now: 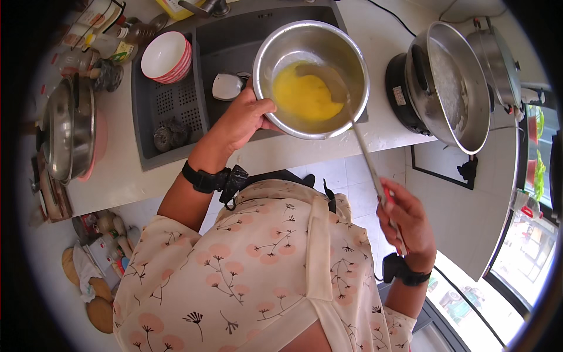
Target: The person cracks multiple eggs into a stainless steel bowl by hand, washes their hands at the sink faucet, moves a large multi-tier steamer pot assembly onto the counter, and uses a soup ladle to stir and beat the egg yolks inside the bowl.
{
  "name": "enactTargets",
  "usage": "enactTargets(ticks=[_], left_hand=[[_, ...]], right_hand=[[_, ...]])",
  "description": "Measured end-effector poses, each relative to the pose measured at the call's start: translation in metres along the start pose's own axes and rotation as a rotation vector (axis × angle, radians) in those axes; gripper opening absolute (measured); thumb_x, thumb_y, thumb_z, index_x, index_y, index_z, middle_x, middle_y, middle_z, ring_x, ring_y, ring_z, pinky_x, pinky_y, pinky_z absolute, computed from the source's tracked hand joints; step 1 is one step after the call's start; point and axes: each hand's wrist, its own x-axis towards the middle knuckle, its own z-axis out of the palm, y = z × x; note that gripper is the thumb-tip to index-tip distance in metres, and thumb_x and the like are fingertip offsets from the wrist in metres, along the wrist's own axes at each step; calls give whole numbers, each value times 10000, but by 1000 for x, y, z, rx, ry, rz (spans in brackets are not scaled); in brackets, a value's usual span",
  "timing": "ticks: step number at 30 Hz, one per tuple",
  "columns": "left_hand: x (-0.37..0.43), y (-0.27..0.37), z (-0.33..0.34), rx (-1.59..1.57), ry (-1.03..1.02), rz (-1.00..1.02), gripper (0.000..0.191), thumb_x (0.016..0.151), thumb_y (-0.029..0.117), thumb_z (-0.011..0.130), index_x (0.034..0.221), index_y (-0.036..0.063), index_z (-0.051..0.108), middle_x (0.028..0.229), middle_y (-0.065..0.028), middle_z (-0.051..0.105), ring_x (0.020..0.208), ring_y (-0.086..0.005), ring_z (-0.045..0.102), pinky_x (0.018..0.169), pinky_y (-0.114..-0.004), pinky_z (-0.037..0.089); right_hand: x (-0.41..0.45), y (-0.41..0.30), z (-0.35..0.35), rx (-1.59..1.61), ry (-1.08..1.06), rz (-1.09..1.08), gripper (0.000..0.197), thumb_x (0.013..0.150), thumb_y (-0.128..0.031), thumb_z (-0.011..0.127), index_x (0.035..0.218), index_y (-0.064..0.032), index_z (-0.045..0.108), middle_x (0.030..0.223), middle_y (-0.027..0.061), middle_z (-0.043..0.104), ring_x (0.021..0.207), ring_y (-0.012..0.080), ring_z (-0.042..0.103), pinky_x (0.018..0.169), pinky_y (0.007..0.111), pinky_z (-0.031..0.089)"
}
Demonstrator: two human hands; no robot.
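Note:
My left hand [246, 116] grips the near left rim of a stainless steel bowl [312, 125], its thumb over the edge. The bowl is held over the front of the dark sink, tilted towards me. Yellow liquid that looks like beaten egg [299, 99] lies in its bottom. In my right hand [404, 215] is the red-edged handle of a long metal utensil [366, 152], whose shaft crosses the bowl's near right rim. The utensil's wide head sits in the yellow liquid and looks blurred, so its exact kind is unclear.
Red-and-white bowls [165, 55] are stacked in the dark sink [198, 83], above scouring pads [171, 135]. A faucet [206, 8] stands behind. A large steel pan [453, 88] rests on a black cooker [398, 94] at right. Lidded steel cookware [72, 127] and bottles [116, 48] are at left.

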Motion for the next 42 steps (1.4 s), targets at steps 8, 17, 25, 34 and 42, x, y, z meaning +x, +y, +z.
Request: enactTargets(ticks=[8, 17, 25, 34, 42], left_hand=[[6, -4, 4, -23, 1, -16, 628, 884, -13, 464, 1486, 40, 295, 1324, -163, 527, 1100, -299, 639, 854, -484, 613], [10, -5, 0, -22, -47, -27, 646, 873, -7, 472, 1470, 14, 225, 1343, -193, 475, 1124, -306, 626, 836, -465, 628], [6, 0, -7, -18, -38, -23, 635, 878, -7, 466, 1466, 14, 228, 1337, -191, 486, 1089, -301, 645, 836, -469, 626], [6, 0, -7, -38, -37, -20, 629, 886, -4, 469, 1466, 17, 228, 1331, -192, 498, 1077, -296, 652, 834, -461, 629], [6, -3, -6, 3, -34, -33, 635, 877, -7, 465, 1463, 6, 222, 1333, -193, 489, 1097, -301, 640, 844, -462, 627]], right_hand=[[25, -5, 16, 30, -35, -85, 434, 985, -12, 463, 1418, 17, 471, 713, 31, 513, 471, 54, 415, 369, 209, 312], [18, -4, 14, -10, -126, 27, 429, 1003, -23, 485, 1431, -2, 470, 754, 26, 521, 502, 51, 430, 390, 201, 321], [0, 6, -3, 50, -37, 50, 467, 963, 16, 488, 1430, 13, 469, 751, 49, 544, 486, 61, 439, 376, 197, 321], [17, -7, 7, -43, 10, -57, 437, 982, -6, 467, 1419, 16, 473, 724, 32, 520, 472, 55, 417, 373, 208, 293], [27, -3, 15, -44, -106, -28, 427, 1023, -57, 447, 1447, -6, 445, 761, 41, 508, 470, 54, 385, 363, 193, 318]])
